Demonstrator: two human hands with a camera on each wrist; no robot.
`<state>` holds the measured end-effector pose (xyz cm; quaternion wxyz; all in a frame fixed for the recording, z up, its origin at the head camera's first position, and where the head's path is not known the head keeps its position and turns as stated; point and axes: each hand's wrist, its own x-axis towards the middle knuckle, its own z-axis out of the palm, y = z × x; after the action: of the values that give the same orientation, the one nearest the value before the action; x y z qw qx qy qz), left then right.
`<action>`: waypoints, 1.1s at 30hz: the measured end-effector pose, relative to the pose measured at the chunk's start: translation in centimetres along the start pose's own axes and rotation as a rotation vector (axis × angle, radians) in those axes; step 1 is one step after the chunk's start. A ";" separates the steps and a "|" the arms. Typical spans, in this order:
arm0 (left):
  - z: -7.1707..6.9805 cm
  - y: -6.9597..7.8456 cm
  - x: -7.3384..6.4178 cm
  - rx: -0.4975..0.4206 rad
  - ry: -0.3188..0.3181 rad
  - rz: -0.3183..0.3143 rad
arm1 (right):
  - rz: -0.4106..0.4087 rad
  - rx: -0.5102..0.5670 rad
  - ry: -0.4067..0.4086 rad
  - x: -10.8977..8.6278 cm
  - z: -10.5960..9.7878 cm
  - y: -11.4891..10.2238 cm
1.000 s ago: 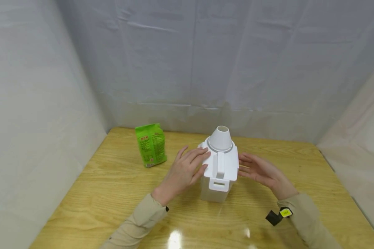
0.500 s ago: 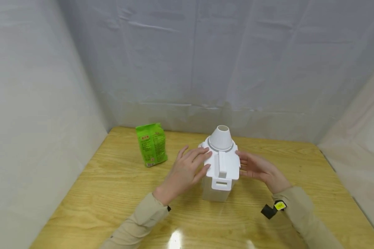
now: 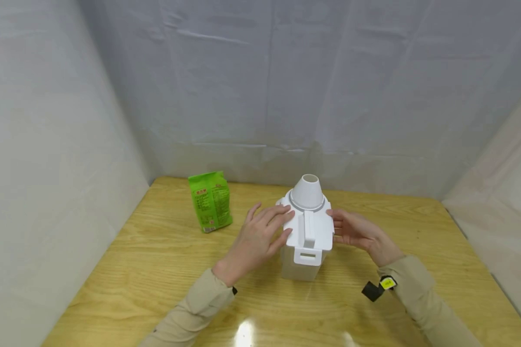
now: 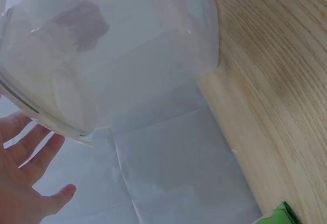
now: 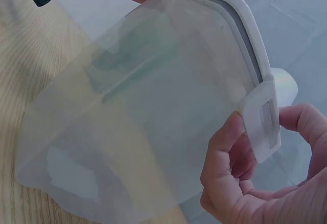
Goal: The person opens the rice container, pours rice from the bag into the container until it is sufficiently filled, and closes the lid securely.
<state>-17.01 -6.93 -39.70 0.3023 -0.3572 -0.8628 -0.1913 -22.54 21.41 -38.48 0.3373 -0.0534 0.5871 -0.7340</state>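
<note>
Container (image 3: pixel 301 268) stands right of centre in the head view; we rest our left hand (image 3: pixel 253 240), fingers apart, on its lid (image 3: pixel 322 231); our right hand's (image 3: pixel 359 233) fingers pinch its side latch (image 5: pixel 254 124).

White lid (image 3: pixel 322 226), grey seal (image 5: pixel 237 25); milky translucent container (image 3: pixel 298 271); green bag (image 3: pixel 214 212), red patch (image 3: pixel 201 192); yellow-brown wood-grained table (image 3: pixel 156 270); beige sleeves (image 3: pixel 204 300).
</note>
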 end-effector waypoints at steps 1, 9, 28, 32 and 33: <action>0.0 0.0 0.0 0.000 0.000 -0.001 | 0.001 0.000 0.000 0.0 0.0 0.0; 0.0 0.0 0.0 -0.005 -0.009 -0.015 | -0.040 0.000 0.106 -0.2 0.4 -0.2; 0.0 -0.2 -0.1 0.000 -0.009 -0.014 | -0.075 -0.371 0.268 -0.8 1.1 0.1; 0.1 -0.2 -0.1 -0.002 -0.017 -0.021 | -0.140 -0.480 0.322 -1.0 1.0 0.3; 0.1 -0.2 -0.1 -0.003 -0.020 -0.024 | -0.167 -0.511 0.346 -1.2 1.1 0.3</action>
<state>-17.08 -7.06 -39.88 0.2906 -0.3493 -0.8697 -0.1926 -20.93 21.13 -38.07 0.1467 -0.0591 0.7947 -0.5861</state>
